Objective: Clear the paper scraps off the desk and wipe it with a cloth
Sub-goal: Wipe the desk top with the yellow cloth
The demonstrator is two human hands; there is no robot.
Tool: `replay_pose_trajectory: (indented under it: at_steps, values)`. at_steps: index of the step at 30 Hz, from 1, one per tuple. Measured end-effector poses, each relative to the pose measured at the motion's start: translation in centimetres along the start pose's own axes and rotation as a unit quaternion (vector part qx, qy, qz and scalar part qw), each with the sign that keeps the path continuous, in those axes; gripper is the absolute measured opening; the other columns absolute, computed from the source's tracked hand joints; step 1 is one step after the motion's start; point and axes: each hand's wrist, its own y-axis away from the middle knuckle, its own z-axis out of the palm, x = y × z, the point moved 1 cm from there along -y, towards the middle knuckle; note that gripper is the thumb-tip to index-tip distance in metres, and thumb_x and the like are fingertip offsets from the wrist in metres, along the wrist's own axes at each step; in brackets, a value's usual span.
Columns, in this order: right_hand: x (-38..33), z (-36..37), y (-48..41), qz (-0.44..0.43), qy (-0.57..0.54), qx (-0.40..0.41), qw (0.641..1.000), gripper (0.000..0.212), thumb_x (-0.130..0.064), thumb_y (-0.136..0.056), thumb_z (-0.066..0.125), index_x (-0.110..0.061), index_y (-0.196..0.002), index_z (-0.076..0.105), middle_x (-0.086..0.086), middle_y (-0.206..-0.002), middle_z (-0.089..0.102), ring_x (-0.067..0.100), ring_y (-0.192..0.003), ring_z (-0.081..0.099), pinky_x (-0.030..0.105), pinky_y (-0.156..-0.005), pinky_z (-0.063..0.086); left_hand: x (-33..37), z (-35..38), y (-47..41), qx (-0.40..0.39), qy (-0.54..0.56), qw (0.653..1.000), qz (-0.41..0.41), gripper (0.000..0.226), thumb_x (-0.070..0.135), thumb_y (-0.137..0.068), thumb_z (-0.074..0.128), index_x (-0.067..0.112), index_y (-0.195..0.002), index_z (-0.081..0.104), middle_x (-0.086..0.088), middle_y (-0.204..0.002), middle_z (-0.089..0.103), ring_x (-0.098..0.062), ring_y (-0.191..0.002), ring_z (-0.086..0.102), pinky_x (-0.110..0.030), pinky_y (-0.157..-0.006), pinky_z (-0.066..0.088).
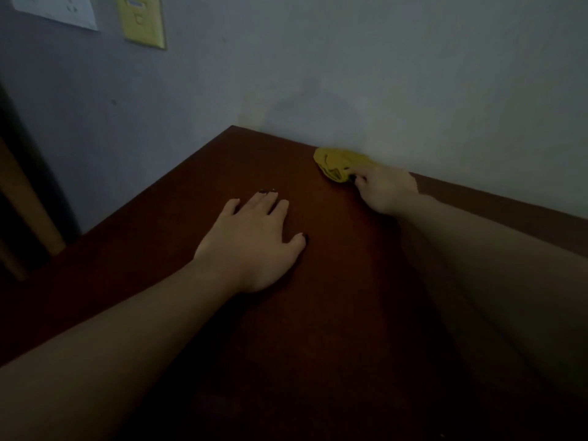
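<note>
In dim light, our right hand (386,192) reaches to the far edge of the reddish-brown surface (318,313), right of centre in the frame. There a crumpled yellow cloth (339,163) lies bunched against the wall (381,74). The grip is closed on the cloth's near edge, forefinger stretched along the folds and thumb meeting it from below (the other fingers curl out of sight behind the knuckles). Most of the cloth sits just beyond and to the left of the fingertips, touching both the surface and the foot of the wall. Our left hand (254,240) lies palm down in the middle of the frame, fingers straight and slightly spread, well apart from the cloth and holding nothing.

We judge the cloth light, soft and limp — it will fold and trail rather than keep its shape, and a pinch at one edge may drag only a corner. A fuller hold over the middle of the bundle, palm pressing down, would serve better for wiping. No paper scraps show on the part of the surface in view, so we take wiping to be the step in hand. In the upper left, a yellow plate (141,20) and a white sheet (57,9) hang on the wall.
</note>
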Motion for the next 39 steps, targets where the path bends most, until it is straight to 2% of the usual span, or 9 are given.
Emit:
replay_pose_trajectory:
  at_steps: [5,11,16,20,24,27,30,34,39]
  values:
    - [-0.2,-0.2,1.2,-0.019,0.0,-0.024,1.0,0.039,-0.032,-0.098,0.032,-0.037,-0.135,0.044,0.013,-0.137,0.048,0.037,-0.118,0.048,0.041,-0.092,0.041,-0.1,0.0,-0.1,0.003,0.004,1.0,0.002,0.067,0.056,-0.096,0.019,0.021,-0.152,0.004,0.0,-0.16,0.0,-0.014,-0.146,-0.003,-0.039,-0.118,0.0]
    - [-1.3,-3.3,9.3,-0.077,0.028,-0.049,0.995,0.041,-0.031,-0.1,0.031,-0.04,-0.14,0.036,0.002,-0.14,0.049,0.032,-0.118,0.051,0.036,-0.091,0.04,0.4,-0.5,0.5,0.008,-0.002,1.0,0.007,0.063,0.052,-0.098,0.022,0.018,-0.151,0.015,-0.006,-0.159,0.005,-0.02,-0.146,0.006,-0.04,-0.118,0.005]
    - [-1.1,-4.7,17.0,-0.139,0.041,-0.05,0.988,0.042,-0.033,-0.1,0.031,-0.043,-0.141,0.03,-0.006,-0.134,0.054,0.025,-0.102,0.06,0.032,-0.081,0.045,2.6,-2.3,2.4,0.117,-0.199,0.967,0.111,0.044,0.038,-0.101,0.024,0.017,-0.124,0.054,-0.008,-0.138,0.046,-0.024,-0.127,0.042,-0.044,-0.113,0.018]
    - [-1.1,-6.0,22.7,-0.199,0.014,-0.075,0.977,0.044,-0.033,-0.1,0.034,-0.044,-0.142,0.027,-0.014,-0.145,0.04,0.009,-0.125,0.048,0.031,-0.097,0.044,4.0,-2.9,4.1,0.132,-0.214,0.96,0.124,0.035,0.03,-0.1,0.027,0.017,-0.111,0.059,-0.004,-0.12,0.058,-0.023,-0.112,0.051,-0.04,-0.105,0.027]
    - [-0.9,-6.9,26.9,-0.256,-0.015,-0.098,0.961,0.044,-0.033,-0.099,0.036,-0.042,-0.142,0.028,-0.019,-0.147,0.033,0.001,-0.133,0.034,0.031,-0.106,0.038,4.1,-2.8,5.9,0.068,-0.139,0.98,0.126,0.044,0.037,-0.1,0.024,0.02,-0.135,0.045,-0.003,-0.141,0.044,-0.019,-0.128,0.04,-0.036,-0.109,0.026]
    - [-0.3,-6.7,26.6,-0.259,-0.01,-0.094,0.961,0.043,-0.04,-0.098,0.03,-0.045,-0.141,0.03,-0.017,-0.141,0.043,0.007,-0.127,0.047,0.037,-0.098,0.046,4.0,-1.7,8.1,-0.007,-0.103,0.987,0.122,0.053,0.043,-0.101,0.016,0.023,-0.15,0.013,0.0,-0.157,0.016,-0.018,-0.144,0.014,-0.036,-0.116,0.011]
    - [-0.2,-5.5,24.3,-0.238,0.002,-0.048,0.97,0.043,-0.043,-0.097,0.023,-0.046,-0.139,0.032,-0.009,-0.133,0.056,0.019,-0.111,0.06,0.04,-0.083,0.053,3.5,-0.5,9.3,-0.037,-0.05,0.993,0.098,0.057,0.049,-0.098,0.009,0.03,-0.15,-0.005,0.006,-0.159,-0.003,-0.014,-0.146,-0.006,-0.039,-0.118,0.0]
    - [-0.9,-4.6,20.5,-0.168,0.02,-0.009,0.986,0.04,-0.034,-0.101,0.027,-0.042,-0.139,0.035,0.004,-0.119,0.063,0.031,-0.096,0.062,0.036,-0.075,0.047,3.1,0.0,9.3,-0.001,0.041,0.999,0.034,0.059,0.052,-0.097,0.012,0.032,-0.15,-0.004,0.006,-0.159,-0.004,-0.011,-0.145,-0.008,-0.035,-0.118,-0.002]
    - [-2.1,-3.9,15.9,-0.075,0.012,-0.046,0.996,0.04,-0.034,-0.101,0.027,-0.042,-0.139,0.035,0.009,-0.135,0.052,0.037,-0.113,0.053,0.04,-0.088,0.044,3.2,0.3,8.9,-0.009,0.04,0.999,0.032,0.058,0.051,-0.098,0.015,0.032,-0.15,0.0,0.007,-0.159,-0.002,-0.01,-0.145,-0.007,-0.033,-0.118,-0.001]
